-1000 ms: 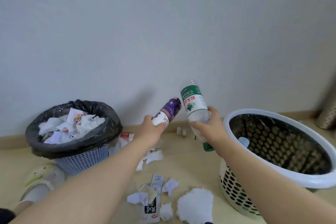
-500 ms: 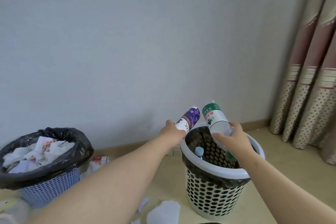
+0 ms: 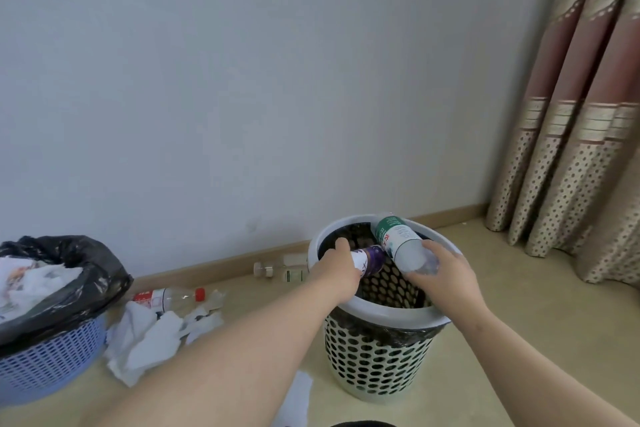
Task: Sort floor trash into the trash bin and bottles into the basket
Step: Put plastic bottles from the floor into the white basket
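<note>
Here, in the head view, our left hand (image 3: 337, 269) curls round a purple-and-white bottle (image 3: 372, 258), and our right hand (image 3: 446, 274) wraps the clear body of a green-labelled bottle (image 3: 398, 243). Both bottles sit lower centre, over the mouth of the white basket (image 3: 391, 314). We judge them light, thin-walled plastic, smooth and a bit slippery, best held round the middle as now. The basket is rigid, round, pierced with holes and lined in black. At lower left, the blue lattice trash bin (image 3: 52, 357) holds crumpled paper in a glossy black bag. Soft white paper scraps (image 3: 152, 336) and a red-capped bottle (image 3: 169, 298) lie on the floor between.
</note>
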Demonstrator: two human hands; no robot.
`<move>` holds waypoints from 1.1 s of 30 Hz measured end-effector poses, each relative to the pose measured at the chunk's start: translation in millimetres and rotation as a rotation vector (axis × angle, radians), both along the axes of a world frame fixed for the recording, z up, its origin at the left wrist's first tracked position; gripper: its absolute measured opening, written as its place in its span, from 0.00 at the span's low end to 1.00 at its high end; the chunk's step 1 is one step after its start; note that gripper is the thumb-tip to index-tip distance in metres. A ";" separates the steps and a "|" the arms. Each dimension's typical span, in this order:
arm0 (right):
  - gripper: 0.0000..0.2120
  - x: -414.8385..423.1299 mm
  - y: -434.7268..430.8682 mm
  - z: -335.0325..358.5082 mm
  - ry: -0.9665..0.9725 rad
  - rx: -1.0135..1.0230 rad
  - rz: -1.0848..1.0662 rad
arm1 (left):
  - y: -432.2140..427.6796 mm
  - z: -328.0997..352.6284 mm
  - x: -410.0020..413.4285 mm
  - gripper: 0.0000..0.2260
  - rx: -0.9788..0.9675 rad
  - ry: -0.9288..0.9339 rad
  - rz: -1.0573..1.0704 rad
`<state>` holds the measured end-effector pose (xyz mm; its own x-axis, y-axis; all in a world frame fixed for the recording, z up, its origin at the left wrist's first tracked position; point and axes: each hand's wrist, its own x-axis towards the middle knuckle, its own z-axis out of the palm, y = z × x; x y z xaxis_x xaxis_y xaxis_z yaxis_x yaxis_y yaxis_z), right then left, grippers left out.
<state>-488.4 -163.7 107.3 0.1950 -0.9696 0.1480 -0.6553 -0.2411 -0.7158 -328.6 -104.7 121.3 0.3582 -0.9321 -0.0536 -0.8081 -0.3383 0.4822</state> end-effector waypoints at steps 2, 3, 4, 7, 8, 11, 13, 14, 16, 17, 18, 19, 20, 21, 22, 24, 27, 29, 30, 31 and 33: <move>0.27 1.7 -0.6 -6.7 0.030 -0.033 0.012 | -5.0 -4.5 -0.8 0.15 -0.007 -0.061 -0.006; 0.25 3.0 -0.6 -10.1 0.057 -0.049 0.020 | -7.0 -6.5 -0.4 0.15 -0.009 -0.100 -0.015; 0.24 4.6 -0.9 -12.8 0.091 -0.066 0.031 | -7.7 -7.6 0.2 0.16 -0.011 -0.141 -0.033; 0.20 9.4 -4.7 -22.7 0.215 -0.111 0.058 | -8.8 -14.9 0.5 0.17 -0.001 -0.271 -0.122; 0.19 10.9 -6.5 -24.9 0.237 -0.115 0.059 | -9.8 -17.6 0.9 0.17 0.009 -0.305 -0.141; 0.17 15.2 -13.6 -27.8 0.266 -0.095 0.036 | -16.8 -21.0 2.7 0.21 0.034 -0.322 -0.132; 0.19 17.3 -16.0 -29.0 0.271 -0.090 0.006 | -20.6 -19.9 4.4 0.27 0.030 -0.298 -0.113; 0.21 18.0 -17.3 -30.2 0.264 -0.093 -0.008 | -22.4 -20.0 5.2 0.29 0.019 -0.292 -0.104; 0.22 19.5 -19.1 -32.5 0.241 -0.097 -0.032 | -24.0 -21.4 6.3 0.30 -0.009 -0.280 -0.085; 0.22 20.2 -19.4 -32.8 0.232 -0.098 -0.042 | -24.2 -21.9 6.9 0.29 -0.023 -0.275 -0.079; 0.20 20.9 -19.7 -33.5 0.231 -0.100 -0.052 | -23.9 -23.0 7.7 0.28 -0.035 -0.273 -0.074; 0.19 21.4 -20.0 -33.8 0.234 -0.105 -0.061 | -23.1 -23.6 8.4 0.26 -0.050 -0.271 -0.070; 0.17 21.5 -19.6 -33.8 0.237 -0.115 -0.069 | -21.7 -24.5 9.6 0.25 -0.068 -0.265 -0.069; 0.16 22.1 -19.1 -33.5 0.234 -0.125 -0.075 | -19.6 -26.1 11.7 0.22 -0.092 -0.252 -0.073; 0.15 22.3 -18.6 -33.1 0.228 -0.131 -0.080 | -17.0 -27.4 14.1 0.20 -0.121 -0.227 -0.087; 0.14 23.9 -15.5 -31.0 0.214 -0.137 -0.081 | -10.1 -29.6 21.0 0.18 -0.179 -0.098 -0.126; 0.15 38.1 -3.8 -23.4 0.202 -0.200 -0.036 | 2.6 -26.0 37.1 0.16 -0.286 0.138 -0.110; 0.14 53.1 6.3 -16.8 0.185 -0.304 0.020 | 7.0 -22.4 45.9 0.15 -0.358 0.196 -0.064; 0.14 64.4 12.2 -12.5 0.172 -0.365 0.064 | 10.2 -21.2 52.3 0.15 -0.386 0.208 -0.030; 0.13 78.5 19.1 -8.3 0.158 -0.421 0.116 | 14.7 -22.0 61.3 0.15 -0.401 0.215 0.010; 0.12 108.1 33.3 -1.9 0.112 -0.478 0.204 | 24.7 -25.9 81.7 0.15 -0.391 0.204 0.100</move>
<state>-380.3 -130.4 105.4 0.4124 -0.7399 0.5315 -0.6274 -0.6537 -0.4231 -246.9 -80.0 95.4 0.4666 -0.8575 0.2168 -0.6557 -0.1709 0.7355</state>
